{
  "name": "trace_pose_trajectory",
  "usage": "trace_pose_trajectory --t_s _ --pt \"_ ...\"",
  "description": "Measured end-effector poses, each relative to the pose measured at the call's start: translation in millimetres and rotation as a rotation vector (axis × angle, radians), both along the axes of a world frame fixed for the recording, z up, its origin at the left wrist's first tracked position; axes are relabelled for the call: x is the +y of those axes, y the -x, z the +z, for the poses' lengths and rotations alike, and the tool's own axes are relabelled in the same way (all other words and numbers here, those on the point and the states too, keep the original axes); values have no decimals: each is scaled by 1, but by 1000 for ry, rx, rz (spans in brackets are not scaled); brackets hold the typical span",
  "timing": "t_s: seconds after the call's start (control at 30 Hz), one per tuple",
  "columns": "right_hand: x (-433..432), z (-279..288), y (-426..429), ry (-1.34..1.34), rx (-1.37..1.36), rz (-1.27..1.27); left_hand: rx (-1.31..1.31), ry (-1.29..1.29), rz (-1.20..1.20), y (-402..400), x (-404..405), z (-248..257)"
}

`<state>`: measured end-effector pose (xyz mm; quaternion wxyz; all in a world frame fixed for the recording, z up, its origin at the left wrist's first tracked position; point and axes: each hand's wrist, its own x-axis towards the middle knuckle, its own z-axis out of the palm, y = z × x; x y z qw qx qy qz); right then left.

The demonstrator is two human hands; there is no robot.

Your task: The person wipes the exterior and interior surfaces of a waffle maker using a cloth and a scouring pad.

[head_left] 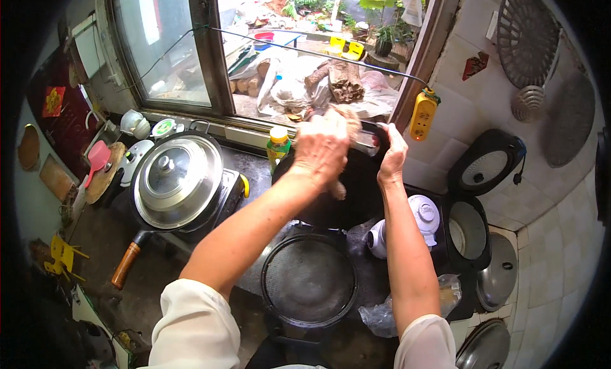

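Observation:
My left hand point(322, 147) is closed on a tan, rough wad point(347, 123), a cloth or a scrubber, held over the raised dark round pan half point(343, 206). A brownish end of it seems to show below the hand. My right hand point(394, 154) grips the right side of the rim of that raised half. The lower round dark plate point(310, 280), with a raised rim, lies flat nearer to me. Both forearms cross the view from below, in cream sleeves.
On the left, a wok with a wooden handle point(126, 266) and a steel lid point(176, 178) sits on a stove. A green bottle point(278, 149) stands by the window. An open rice cooker point(468, 230), a white appliance point(422, 216) and a plastic bag point(382, 319) are on the right.

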<state>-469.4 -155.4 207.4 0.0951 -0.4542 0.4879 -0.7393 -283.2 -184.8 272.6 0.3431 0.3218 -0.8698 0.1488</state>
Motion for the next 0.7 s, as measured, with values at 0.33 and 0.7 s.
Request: trace_pose_trajectory --t_s 0.33,0.7 --pt "2 10 -17 -4 -108 49 558 -344 17 -38 0 -36" --pt "1 12 -12 -33 -61 -9 233 -433 35 -65 -6 -14"
